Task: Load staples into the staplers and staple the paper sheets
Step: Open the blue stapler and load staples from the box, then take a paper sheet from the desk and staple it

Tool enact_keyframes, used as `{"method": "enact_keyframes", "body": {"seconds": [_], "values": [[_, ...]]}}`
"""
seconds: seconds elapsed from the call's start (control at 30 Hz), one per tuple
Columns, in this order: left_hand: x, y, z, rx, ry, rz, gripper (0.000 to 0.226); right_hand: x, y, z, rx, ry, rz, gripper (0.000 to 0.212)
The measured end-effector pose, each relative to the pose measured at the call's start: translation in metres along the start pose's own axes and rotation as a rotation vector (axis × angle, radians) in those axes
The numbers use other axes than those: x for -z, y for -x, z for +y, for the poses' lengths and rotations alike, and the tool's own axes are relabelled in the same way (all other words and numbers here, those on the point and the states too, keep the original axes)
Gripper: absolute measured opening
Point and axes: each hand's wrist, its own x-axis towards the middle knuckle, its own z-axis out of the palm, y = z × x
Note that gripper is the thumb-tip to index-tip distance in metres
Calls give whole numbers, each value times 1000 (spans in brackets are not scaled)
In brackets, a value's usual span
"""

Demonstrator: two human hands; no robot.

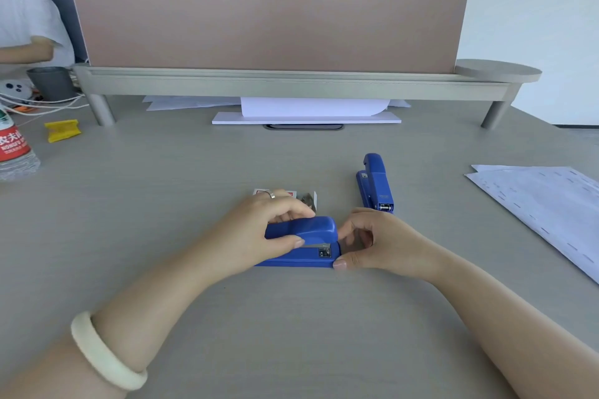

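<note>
Gripping one of two blue staplers [304, 241], both hands [259, 230].

Head-worn view, down over desk [194, 317]

Smooth blue stapler [304, 230], seemingly plastic, on matt wood-grain table [162, 204].

Second stapler [376, 183], staple box [303, 197] crowd far side; near desk [291, 334] open.
</note>
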Motion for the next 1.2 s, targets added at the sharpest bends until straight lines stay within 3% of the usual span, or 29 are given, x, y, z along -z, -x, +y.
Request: {"method": "enact_keyframes", "body": {"seconds": [0.4, 0.57, 0.67, 0.9, 1.03, 1.2], "values": [[8, 15, -8, 68, -43, -79, 47, 10, 4, -1, -40, -49, -9, 34], [4, 0, 35, -24, 22, 98, 42, 39, 24, -2, -54, -115, 179, 25], [-16, -21, 68, -73, 138, 99, 34, 62, 57, 12, -149, -37, 297, 22], [-99, -79, 121, -19, 366, -100, 27, 122, 164, 73, -554, 267, 686, 22], [-144, -101, 147, 53, 453, -177, 32, 128, 197, 88, -721, 405, 629, 48], [-185, -115, 165, 90, 499, -192, 36, 121, 200, 94, -774, 371, 576, 55]]}}
